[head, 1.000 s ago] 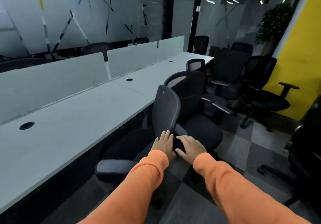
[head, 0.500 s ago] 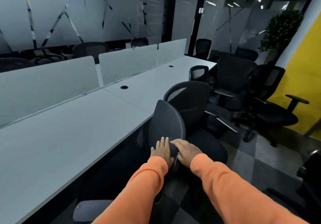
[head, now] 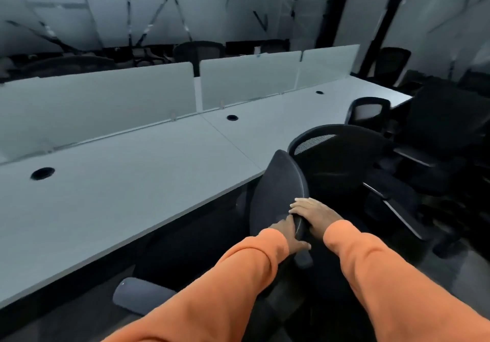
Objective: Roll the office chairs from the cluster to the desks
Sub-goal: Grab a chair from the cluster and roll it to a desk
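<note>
Shifted since half a second back: chair (head: 281, 190) is being swung nearer the tabletop (head: 132, 187) edge, and the left grip (head: 287, 233), formerly flat, is now being wrapped round the backrest rim, thumb showing below.

- Right grip (head: 314, 213): is being laid over the same rim, fingers nearly straight. Nothing is being clasped; it is pressing only.
- Chair position: backrest is being held just off the tabletop's near edge, with the grey armrest (head: 140, 295) showing just below that edge. The seat is hidden.
- Hazards being judged:
  - The armrest is being brought toward the tabletop's underside, where jamming or scraping is being risked if it is riding too high.
  - The backrest is being loaded unevenly, so the castors are likely being steered off line.
  - Second chair (head: 336, 156), further along the tabletop edge, is sitting just beside the backrest, so a knock is being risked.
- Open room:
  - Space for backing out is being offered only on the side away from the tabletop.
  - Chair cluster (head: 437, 134) is crowding the tabletop's far end.
</note>
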`<control>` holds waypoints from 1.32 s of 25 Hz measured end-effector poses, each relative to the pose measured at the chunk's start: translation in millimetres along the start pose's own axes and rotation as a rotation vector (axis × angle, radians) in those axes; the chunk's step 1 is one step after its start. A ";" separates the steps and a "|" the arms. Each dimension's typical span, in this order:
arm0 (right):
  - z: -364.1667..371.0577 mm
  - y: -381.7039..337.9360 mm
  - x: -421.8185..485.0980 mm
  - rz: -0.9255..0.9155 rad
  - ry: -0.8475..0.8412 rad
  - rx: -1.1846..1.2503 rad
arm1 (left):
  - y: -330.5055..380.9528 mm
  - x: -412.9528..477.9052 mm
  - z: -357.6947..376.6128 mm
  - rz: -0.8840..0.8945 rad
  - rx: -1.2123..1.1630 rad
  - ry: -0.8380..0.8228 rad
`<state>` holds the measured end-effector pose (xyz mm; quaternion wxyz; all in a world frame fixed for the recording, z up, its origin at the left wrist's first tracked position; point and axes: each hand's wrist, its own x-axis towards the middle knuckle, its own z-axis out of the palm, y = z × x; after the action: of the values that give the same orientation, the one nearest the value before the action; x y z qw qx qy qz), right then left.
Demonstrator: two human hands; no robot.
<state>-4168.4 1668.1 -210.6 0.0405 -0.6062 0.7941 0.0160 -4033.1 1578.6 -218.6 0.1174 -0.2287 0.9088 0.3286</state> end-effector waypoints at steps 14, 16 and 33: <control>1.6 78.5 98.2 -0.518 -0.106 -0.241 | 48.6 -30.4 31.7 -0.490 0.038 0.236; 5.5 62.5 81.5 -0.502 -0.125 -0.238 | 41.1 -51.0 41.5 -0.523 0.081 0.273; 24.3 -85.4 -115.8 -0.319 -0.055 -0.235 | 5.5 -240.9 111.9 -0.650 0.341 0.245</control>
<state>-4054.6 1758.7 -223.0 -0.0068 -0.7241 0.6794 0.1183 -3819.7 1736.8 -212.6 0.1423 -0.5195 0.8379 0.0886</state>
